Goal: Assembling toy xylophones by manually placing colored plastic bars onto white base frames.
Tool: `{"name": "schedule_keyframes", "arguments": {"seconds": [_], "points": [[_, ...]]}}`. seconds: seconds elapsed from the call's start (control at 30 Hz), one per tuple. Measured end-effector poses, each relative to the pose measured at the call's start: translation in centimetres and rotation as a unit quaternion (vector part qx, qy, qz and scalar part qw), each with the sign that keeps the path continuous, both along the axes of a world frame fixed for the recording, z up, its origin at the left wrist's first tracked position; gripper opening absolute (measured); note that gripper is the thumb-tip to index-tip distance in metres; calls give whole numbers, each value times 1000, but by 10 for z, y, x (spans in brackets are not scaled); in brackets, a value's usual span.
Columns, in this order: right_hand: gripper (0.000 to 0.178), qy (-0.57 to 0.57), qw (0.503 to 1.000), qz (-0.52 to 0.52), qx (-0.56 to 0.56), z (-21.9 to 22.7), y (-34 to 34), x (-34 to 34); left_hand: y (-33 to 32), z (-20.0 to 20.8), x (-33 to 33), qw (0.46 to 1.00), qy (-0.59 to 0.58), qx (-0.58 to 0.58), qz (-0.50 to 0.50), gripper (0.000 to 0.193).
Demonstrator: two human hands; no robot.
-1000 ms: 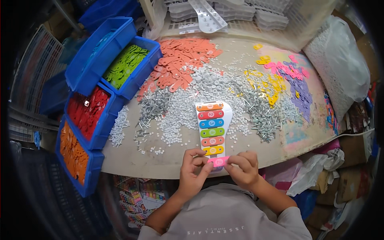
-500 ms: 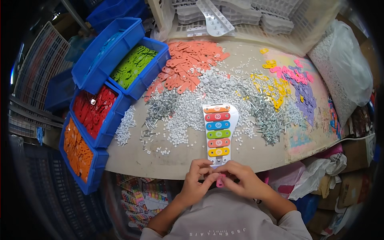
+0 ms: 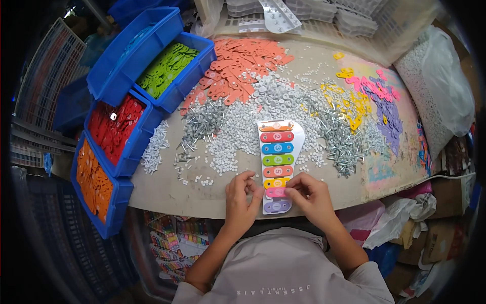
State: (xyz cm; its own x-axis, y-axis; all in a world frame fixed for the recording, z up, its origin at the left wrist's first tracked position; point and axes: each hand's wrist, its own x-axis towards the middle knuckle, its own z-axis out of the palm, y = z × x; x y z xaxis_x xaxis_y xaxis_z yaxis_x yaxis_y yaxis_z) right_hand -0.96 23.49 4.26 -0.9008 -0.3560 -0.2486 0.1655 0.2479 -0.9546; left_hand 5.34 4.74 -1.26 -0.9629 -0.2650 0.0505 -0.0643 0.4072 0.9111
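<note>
A toy xylophone [image 3: 298, 134] with a white board lies in front of me, its coloured bars in a column from orange at the far end to purple [image 3: 276, 206] at the near end. The pink bar [image 3: 274, 192] lies across the board between the yellow and purple bars. The thumb and forefinger of my right hand [image 3: 311, 196] close on its right end; whatever is under the fingertips is hidden. My left hand [image 3: 242, 200] rests just left of the board, fingers loosely bent and apart, holding nothing I can see.
Piles of white caps [image 3: 238, 137], metal screws [image 3: 344, 152] and coral bars [image 3: 243, 66] cover the table behind. Blue bins [image 3: 119, 175] of coloured bars stand left. Yellow, pink and purple bars [image 3: 389, 124] lie right, beside a plastic bag of small pieces [image 3: 425, 86].
The pink bar has gone from between my hands near my body onto the board. My hands have moved apart and forward, uncovering the purple bar.
</note>
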Motion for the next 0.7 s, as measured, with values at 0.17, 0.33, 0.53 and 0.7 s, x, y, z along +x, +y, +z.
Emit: {"name": "schedule_keyframes", "arguments": {"seconds": [0.17,0.33,0.53,0.7], "points": [[9,-12,998,34,43,1,-1,2,3,1,1,999,-8,-29,-25,45],[14,108,985,32,132,-3,-1,5,3,-2,0,999,-3,-21,-32,46],[24,24,992,27,122,-19,12,0,2,1,0,999,13,-37,-34,47],[25,51,995,-82,18,-54,25,13,-26,6,3,996,56,-71,8,33]]}}
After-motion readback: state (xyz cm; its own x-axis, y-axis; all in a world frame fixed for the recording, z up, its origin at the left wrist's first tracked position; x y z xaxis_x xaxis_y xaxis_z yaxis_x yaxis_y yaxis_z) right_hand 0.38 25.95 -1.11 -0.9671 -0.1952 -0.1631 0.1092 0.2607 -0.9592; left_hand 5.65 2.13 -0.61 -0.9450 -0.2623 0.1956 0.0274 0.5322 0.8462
